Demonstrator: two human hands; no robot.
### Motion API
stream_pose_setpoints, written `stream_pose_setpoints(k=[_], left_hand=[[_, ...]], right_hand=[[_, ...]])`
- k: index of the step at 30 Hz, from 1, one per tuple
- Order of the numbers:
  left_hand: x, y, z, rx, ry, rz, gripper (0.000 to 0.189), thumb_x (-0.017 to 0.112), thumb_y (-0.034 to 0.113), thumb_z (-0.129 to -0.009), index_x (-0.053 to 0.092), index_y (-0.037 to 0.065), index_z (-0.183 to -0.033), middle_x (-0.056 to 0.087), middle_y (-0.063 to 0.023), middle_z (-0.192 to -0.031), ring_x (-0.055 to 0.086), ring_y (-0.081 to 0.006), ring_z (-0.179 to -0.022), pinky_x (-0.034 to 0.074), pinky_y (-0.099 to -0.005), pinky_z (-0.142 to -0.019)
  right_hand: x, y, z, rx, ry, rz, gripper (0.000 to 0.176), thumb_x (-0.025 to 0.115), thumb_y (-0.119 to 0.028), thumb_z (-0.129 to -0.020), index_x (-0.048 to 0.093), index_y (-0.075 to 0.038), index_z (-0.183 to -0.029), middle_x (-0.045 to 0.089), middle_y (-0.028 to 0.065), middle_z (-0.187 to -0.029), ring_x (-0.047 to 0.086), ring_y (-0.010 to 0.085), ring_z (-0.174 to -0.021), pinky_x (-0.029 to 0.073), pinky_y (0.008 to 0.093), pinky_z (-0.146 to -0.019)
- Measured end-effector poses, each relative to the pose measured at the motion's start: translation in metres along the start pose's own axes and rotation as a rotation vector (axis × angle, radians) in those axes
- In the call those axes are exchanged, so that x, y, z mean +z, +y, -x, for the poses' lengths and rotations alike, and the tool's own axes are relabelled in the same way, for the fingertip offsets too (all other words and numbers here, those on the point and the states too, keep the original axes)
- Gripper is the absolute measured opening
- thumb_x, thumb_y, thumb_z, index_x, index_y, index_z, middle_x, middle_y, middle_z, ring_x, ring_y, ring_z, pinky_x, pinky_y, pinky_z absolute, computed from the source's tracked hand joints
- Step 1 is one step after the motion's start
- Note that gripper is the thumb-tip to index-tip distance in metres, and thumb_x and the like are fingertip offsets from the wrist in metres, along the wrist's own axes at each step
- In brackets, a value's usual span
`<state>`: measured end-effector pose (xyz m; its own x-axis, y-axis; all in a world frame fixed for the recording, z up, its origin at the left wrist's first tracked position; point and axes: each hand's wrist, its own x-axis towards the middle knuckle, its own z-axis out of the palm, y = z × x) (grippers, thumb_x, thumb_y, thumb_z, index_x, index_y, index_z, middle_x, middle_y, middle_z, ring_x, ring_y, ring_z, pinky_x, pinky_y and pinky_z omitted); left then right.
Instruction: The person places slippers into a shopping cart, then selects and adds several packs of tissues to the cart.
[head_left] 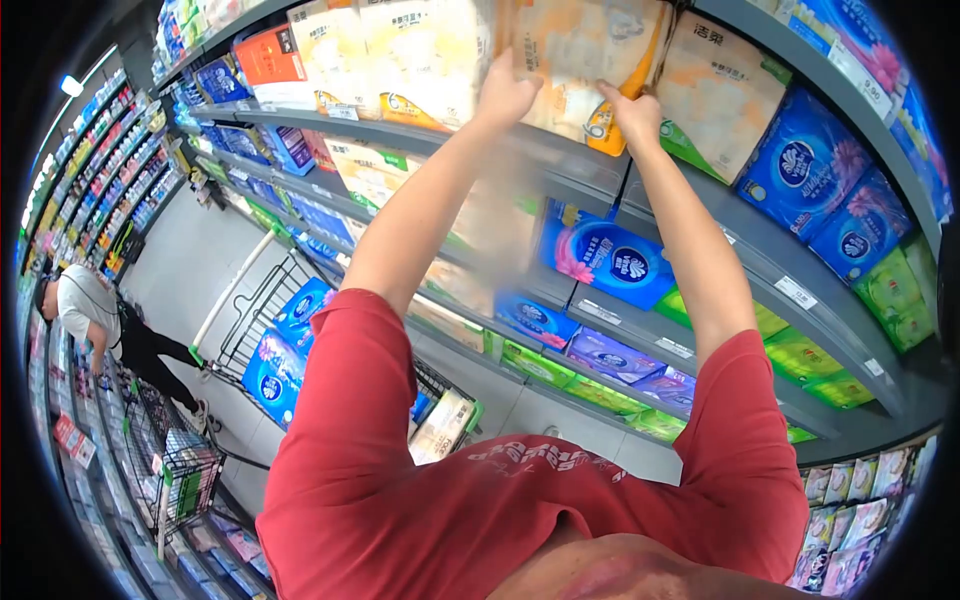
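Note:
Both my arms reach up to a shelf of tissue packs. My left hand (508, 92) is at the left edge of a beige and orange tissue pack (570, 70), its thumb pointing right. Against the lower right part of the same pack lies my right hand (632, 112), with thumb and index finger apart near an orange corner. The pack stands on the upper shelf, between similar beige packs (420, 60) on the left and another beige pack (722, 90) on the right. How firmly the fingers press on it is unclear.
Lower shelves hold blue packs (610, 258) and green packs (540, 364). A cart (238, 345) with blue packs stands in the aisle to the left. Farther left, a person (95, 315) in a white shirt bends towards a shelf beside another cart (185, 470).

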<state>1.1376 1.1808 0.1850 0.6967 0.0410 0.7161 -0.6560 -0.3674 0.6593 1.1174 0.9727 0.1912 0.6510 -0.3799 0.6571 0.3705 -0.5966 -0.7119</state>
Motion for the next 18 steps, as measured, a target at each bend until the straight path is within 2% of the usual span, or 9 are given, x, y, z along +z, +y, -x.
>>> stream_pose_setpoints(k=[1,2,4,7,9,11,13,16,18], left_hand=[[0.005,0.002,-0.006,-0.142,-0.035,0.178,0.050,0.059,0.010,-0.080,0.044,-0.004,-0.125,0.055,-0.0167,-0.119,0.054,-0.0235,-0.107,0.044,-0.0321,-0.089],[0.009,0.002,-0.011,-0.143,-0.034,0.187,0.050,0.059,0.010,-0.080,0.044,-0.004,-0.125,0.055,-0.0167,-0.119,0.054,-0.0235,-0.107,0.044,-0.0321,-0.089],[0.014,0.005,-0.016,-0.357,-0.063,0.322,0.047,0.057,0.007,-0.080,0.043,-0.006,-0.123,0.056,-0.0148,-0.115,0.055,-0.0215,-0.102,0.046,-0.0323,-0.084],[0.028,0.011,-0.012,-0.344,0.017,0.151,0.043,0.058,0.006,-0.080,0.044,-0.008,-0.119,0.057,-0.0154,-0.113,0.057,-0.0215,-0.099,0.047,-0.0321,-0.082],[0.031,0.007,-0.005,-0.314,-0.015,0.240,0.050,0.062,0.007,-0.075,0.044,-0.008,-0.119,0.055,-0.0174,-0.113,0.055,-0.0251,-0.103,0.044,-0.0336,-0.087],[0.029,0.007,0.006,-0.281,-0.037,0.322,0.056,0.066,0.008,-0.071,0.043,-0.009,-0.119,0.054,-0.0195,-0.113,0.054,-0.0287,-0.107,0.042,-0.0351,-0.092],[0.028,0.015,0.029,-0.179,0.118,0.250,0.063,0.069,0.007,-0.068,0.040,-0.009,-0.121,0.054,-0.0191,-0.113,0.055,-0.0261,-0.107,0.043,-0.0345,-0.090],[0.007,0.036,0.049,-0.198,0.095,0.210,0.073,0.071,0.007,-0.065,0.035,-0.008,-0.126,0.056,-0.0185,-0.113,0.057,-0.0238,-0.102,0.047,-0.0330,-0.086],[-0.002,0.040,0.048,-0.176,0.077,0.237,0.069,0.072,0.006,-0.064,0.040,-0.008,-0.123,0.058,-0.0167,-0.110,0.059,-0.0221,-0.099,0.048,-0.0319,-0.083]], right_hand=[[-0.003,0.001,-0.004,0.130,-0.184,-0.056,0.047,0.076,-0.026,-0.070,0.061,0.005,-0.101,0.066,0.0184,-0.099,0.064,0.0283,-0.091,0.048,0.0335,-0.081],[-0.005,0.003,-0.009,0.127,-0.182,-0.047,0.047,0.076,-0.026,-0.070,0.061,0.005,-0.101,0.066,0.0184,-0.099,0.064,0.0283,-0.091,0.048,0.0335,-0.081],[-0.012,0.005,-0.013,0.052,-0.333,-0.121,0.051,0.077,-0.031,-0.070,0.061,0.006,-0.102,0.067,0.0175,-0.097,0.065,0.0264,-0.088,0.049,0.0339,-0.078],[-0.025,0.000,-0.011,0.055,-0.327,0.009,0.049,0.077,-0.032,-0.067,0.062,0.003,-0.097,0.067,0.0187,-0.093,0.064,0.0296,-0.090,0.049,0.0343,-0.081],[-0.041,-0.005,-0.006,0.041,-0.320,0.096,0.046,0.077,-0.031,-0.068,0.062,0.003,-0.096,0.067,0.0191,-0.093,0.064,0.0301,-0.090,0.049,0.0345,-0.081],[-0.062,-0.012,0.004,0.033,-0.361,0.136,0.046,0.075,-0.028,-0.070,0.060,0.002,-0.101,0.066,0.0194,-0.095,0.063,0.0309,-0.094,0.048,0.0354,-0.084],[-0.073,0.015,0.006,-0.078,-0.362,0.091,0.051,0.076,-0.027,-0.069,0.057,0.002,-0.106,0.064,0.0201,-0.101,0.062,0.0312,-0.098,0.047,0.0362,-0.085],[-0.092,0.019,0.021,-0.226,-0.370,0.058,0.060,0.076,-0.024,-0.070,0.049,0.003,-0.116,0.062,0.0191,-0.109,0.059,0.0303,-0.104,0.046,0.0367,-0.088],[-0.099,0.007,0.029,-0.254,-0.388,0.065,0.064,0.076,-0.022,-0.071,0.045,0.004,-0.120,0.062,0.0174,-0.111,0.059,0.0291,-0.106,0.046,0.0364,-0.090]])
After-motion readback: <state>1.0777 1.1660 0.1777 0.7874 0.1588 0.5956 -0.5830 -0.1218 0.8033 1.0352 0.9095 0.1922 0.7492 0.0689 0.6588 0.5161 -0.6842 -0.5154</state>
